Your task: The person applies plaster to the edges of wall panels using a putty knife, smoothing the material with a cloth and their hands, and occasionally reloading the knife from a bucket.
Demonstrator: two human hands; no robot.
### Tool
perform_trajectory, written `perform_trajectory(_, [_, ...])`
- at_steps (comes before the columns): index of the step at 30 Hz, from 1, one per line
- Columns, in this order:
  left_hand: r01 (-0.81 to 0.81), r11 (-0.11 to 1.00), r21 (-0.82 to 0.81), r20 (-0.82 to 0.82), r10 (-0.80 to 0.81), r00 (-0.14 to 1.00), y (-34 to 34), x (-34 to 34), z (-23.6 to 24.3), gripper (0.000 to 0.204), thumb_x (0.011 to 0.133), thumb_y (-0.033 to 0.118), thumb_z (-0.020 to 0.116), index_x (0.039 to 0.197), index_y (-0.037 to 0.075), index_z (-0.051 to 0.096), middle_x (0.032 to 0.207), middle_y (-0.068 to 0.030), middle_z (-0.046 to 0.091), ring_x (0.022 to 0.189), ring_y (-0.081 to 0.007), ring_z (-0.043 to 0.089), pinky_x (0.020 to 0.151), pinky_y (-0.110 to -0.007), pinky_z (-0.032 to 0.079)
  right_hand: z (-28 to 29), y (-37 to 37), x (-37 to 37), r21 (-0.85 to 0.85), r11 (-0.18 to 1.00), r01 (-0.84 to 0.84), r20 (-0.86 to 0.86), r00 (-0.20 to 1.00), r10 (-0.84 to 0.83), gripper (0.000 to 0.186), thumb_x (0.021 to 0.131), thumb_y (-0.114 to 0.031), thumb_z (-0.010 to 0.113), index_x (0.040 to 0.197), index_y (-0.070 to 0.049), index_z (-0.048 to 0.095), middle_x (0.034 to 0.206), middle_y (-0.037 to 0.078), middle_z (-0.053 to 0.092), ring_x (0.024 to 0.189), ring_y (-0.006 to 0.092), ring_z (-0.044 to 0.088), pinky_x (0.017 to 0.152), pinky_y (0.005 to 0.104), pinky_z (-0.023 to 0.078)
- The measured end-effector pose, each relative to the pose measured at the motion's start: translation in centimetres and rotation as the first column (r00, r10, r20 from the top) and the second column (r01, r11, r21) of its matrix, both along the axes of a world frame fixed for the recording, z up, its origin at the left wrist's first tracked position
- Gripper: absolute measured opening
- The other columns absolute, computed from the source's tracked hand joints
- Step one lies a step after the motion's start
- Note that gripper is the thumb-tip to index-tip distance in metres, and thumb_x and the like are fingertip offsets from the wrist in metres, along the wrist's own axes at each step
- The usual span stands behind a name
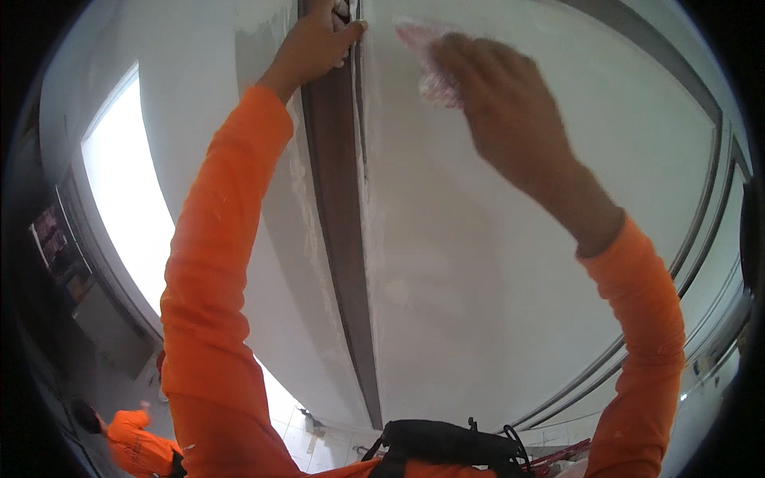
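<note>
My right hand (pixel 510 103) is raised in front of a pale wall panel (pixel 510 279). Its fingers are closed around a crumpled red-and-white cloth (pixel 440 84), which is blurred by motion. Higher up on the left, my left hand (pixel 315 46) is closed at the top of a long dark brown strip (pixel 331 159), with the thumb against the strip's right edge. What lies inside its fingers, if anything, is hidden. Rough whitish filler smears run along both sides of the strip, where it divides the panel from another pale surface (pixel 275 215).
A bright opening (pixel 127 159) lies on the left. Below it, a person in orange (pixel 139 442) stands at the lower left. Dark trim (pixel 705 199) borders the panel on the right. A black bag or pouch (pixel 446 444) is at my body, at the bottom.
</note>
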State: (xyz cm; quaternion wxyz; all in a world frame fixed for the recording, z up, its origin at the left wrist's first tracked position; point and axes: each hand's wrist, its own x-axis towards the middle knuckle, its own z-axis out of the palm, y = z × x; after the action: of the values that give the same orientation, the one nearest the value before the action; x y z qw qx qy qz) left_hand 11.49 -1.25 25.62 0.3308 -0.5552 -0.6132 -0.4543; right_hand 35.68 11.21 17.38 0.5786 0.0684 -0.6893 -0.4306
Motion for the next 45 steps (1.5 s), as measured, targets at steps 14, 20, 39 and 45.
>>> perform_trajectory(14, [0.403,0.911,0.084,0.169,-0.412,0.896,1.0,-2.1,-2.4,0.025,0.105,0.020,0.040,0.121,0.007,0.054,0.091,-0.0030,0.056,0.074,-0.0108,0.055,0.067,-0.027,0.053,1.8,2.0,-9.2,0.007,0.998,0.070,-0.189,0.980,-0.067,0.046,0.087,-0.016,0.059,0.131,0.000,0.055,0.131,0.013,0.053,0.122,0.0270,0.050,0.099,0.0447,0.041])
perform_trajectory(20, [0.416,0.903,0.105,0.159,-0.428,0.890,0.5,-2.3,-2.6,0.026,0.106,0.020,0.040,0.121,0.006,0.055,0.091,-0.0027,0.057,0.074,-0.0104,0.056,0.066,-0.027,0.053,3.5,1.9,-11.1,0.055,0.993,0.100,-0.222,0.971,-0.086,0.047,0.087,-0.017,0.060,0.130,0.000,0.057,0.129,0.012,0.054,0.122,0.0263,0.049,0.099,0.0439,0.041])
perform_trajectory(39, [0.384,0.913,0.137,0.157,-0.403,0.902,1.5,-2.3,-2.8,0.027,0.103,0.019,0.040,0.120,0.006,0.055,0.091,-0.0038,0.058,0.074,-0.0113,0.055,0.065,-0.027,0.052,3.5,-1.9,-2.4,-0.269,0.956,0.115,0.016,0.993,-0.115,0.035,0.083,-0.004,0.057,0.118,0.001,0.062,0.105,0.015,0.069,0.090,0.0296,0.068,0.082,0.0427,0.054])
perform_trajectory(45, [0.448,0.885,0.129,0.169,-0.465,0.869,1.2,-2.4,-3.2,0.028,0.102,0.018,0.040,0.121,0.004,0.055,0.091,-0.0032,0.057,0.075,-0.0112,0.055,0.067,-0.027,0.053,4.7,0.0,-6.5,-0.131,0.975,0.178,-0.136,0.971,-0.196,0.040,0.085,-0.007,0.058,0.125,0.001,0.058,0.121,0.014,0.065,0.108,0.0270,0.063,0.090,0.0417,0.048])
